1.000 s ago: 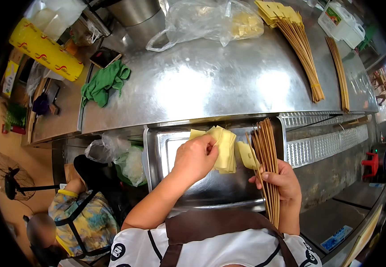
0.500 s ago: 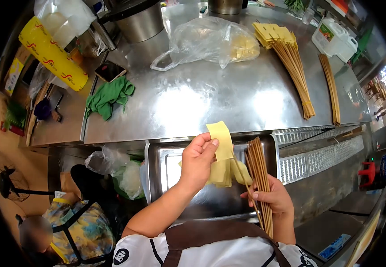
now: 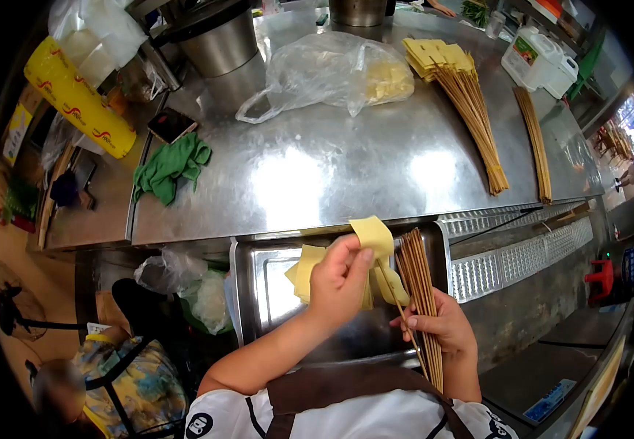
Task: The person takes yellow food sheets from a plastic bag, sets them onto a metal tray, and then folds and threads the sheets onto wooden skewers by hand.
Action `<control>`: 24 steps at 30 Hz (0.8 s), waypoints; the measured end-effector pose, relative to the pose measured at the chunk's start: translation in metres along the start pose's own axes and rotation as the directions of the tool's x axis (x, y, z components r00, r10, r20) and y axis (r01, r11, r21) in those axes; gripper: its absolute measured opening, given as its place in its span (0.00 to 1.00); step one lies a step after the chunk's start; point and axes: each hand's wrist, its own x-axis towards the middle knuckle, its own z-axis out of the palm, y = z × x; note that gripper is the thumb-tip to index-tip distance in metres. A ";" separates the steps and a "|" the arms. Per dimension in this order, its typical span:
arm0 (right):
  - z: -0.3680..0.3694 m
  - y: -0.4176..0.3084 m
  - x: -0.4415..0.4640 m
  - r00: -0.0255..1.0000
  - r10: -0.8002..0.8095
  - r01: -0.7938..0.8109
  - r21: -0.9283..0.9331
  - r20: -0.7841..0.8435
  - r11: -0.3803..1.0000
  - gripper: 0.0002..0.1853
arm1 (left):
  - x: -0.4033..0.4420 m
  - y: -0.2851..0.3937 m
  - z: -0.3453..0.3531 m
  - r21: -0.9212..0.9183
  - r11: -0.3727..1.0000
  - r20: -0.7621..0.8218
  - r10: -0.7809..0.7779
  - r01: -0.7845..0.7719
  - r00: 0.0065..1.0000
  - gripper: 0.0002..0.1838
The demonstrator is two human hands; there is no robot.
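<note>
My left hand (image 3: 337, 284) is closed, pinching a thin yellow sheet of what looks like tofu skin (image 3: 374, 234) between thumb and fingers. That sheet curls over near the upper end of a single bamboo skewer (image 3: 403, 313), which slants down to my right hand (image 3: 443, 326). Closed fingers of the right hand grip this skewer and a bundle of bamboo skewers (image 3: 421, 278). Another yellow fold (image 3: 390, 285) hangs on the single skewer. Behind the left hand, more yellow sheets (image 3: 304, 272) lie in a metal tray (image 3: 236, 301), partly hidden.
On the steel table (image 3: 222, 175) lie a clear plastic bag (image 3: 310, 73) with yellow pieces, filled skewers (image 3: 470, 110), bare skewers (image 3: 534, 146) and a green cloth (image 3: 171, 167). White jugs (image 3: 533, 58) stand back right. Another person (image 3: 130, 377) sits lower left.
My left hand has moved right and slightly down, bringing its sheet over the skewer's upper end, where it now bends. More sheets in the tray show. The right hand keeps its grip.
</note>
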 end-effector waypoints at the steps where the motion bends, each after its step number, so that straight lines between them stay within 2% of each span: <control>1: 0.000 -0.001 -0.001 1.000 0.011 -0.011 0.003 -0.008 1.000 0.16 | -0.003 -0.004 0.000 0.082 0.996 0.032 0.039 -0.042 0.999 0.11; 3: 0.002 -0.001 -0.001 1.000 0.006 -0.006 0.012 -0.010 1.000 0.16 | -0.003 -0.002 0.005 0.058 0.995 0.040 0.075 -0.077 0.996 0.11; 5: 0.001 0.000 -0.001 1.000 0.004 -0.003 0.020 -0.011 1.000 0.16 | 0.001 0.009 0.016 -0.233 0.972 -0.141 -0.013 -0.021 0.990 0.15; 6: -0.001 0.002 -0.001 1.000 0.014 -0.014 0.008 -0.005 1.000 0.15 | 0.003 0.012 0.016 -0.233 0.972 -0.141 -0.014 -0.019 0.990 0.15; 8: -0.001 0.002 0.000 1.000 0.026 -0.026 -0.004 0.002 1.000 0.15 | 0.005 0.016 0.012 -0.254 0.964 -0.112 -0.111 0.079 0.988 0.21; 12: 0.003 0.001 -0.001 1.000 0.006 -0.006 0.010 -0.015 1.000 0.15 | 0.005 0.010 0.003 -0.266 0.945 -0.020 -0.205 0.193 0.979 0.22; 14: 0.003 0.000 -0.001 1.000 0.003 -0.003 0.015 -0.018 1.000 0.15 | 0.005 0.009 0.001 -0.222 0.931 0.033 -0.290 0.289 0.957 0.19; 18: 0.002 0.000 -0.001 1.000 -0.003 0.003 0.020 -0.004 1.000 0.15 | -0.006 0.011 0.010 -0.270 0.906 0.018 -0.333 0.325 0.943 0.17; 24: 0.001 0.001 -0.001 1.000 -0.010 0.010 0.025 0.002 1.000 0.14 | -0.007 0.002 0.013 -0.291 0.926 -0.041 -0.264 0.241 0.964 0.16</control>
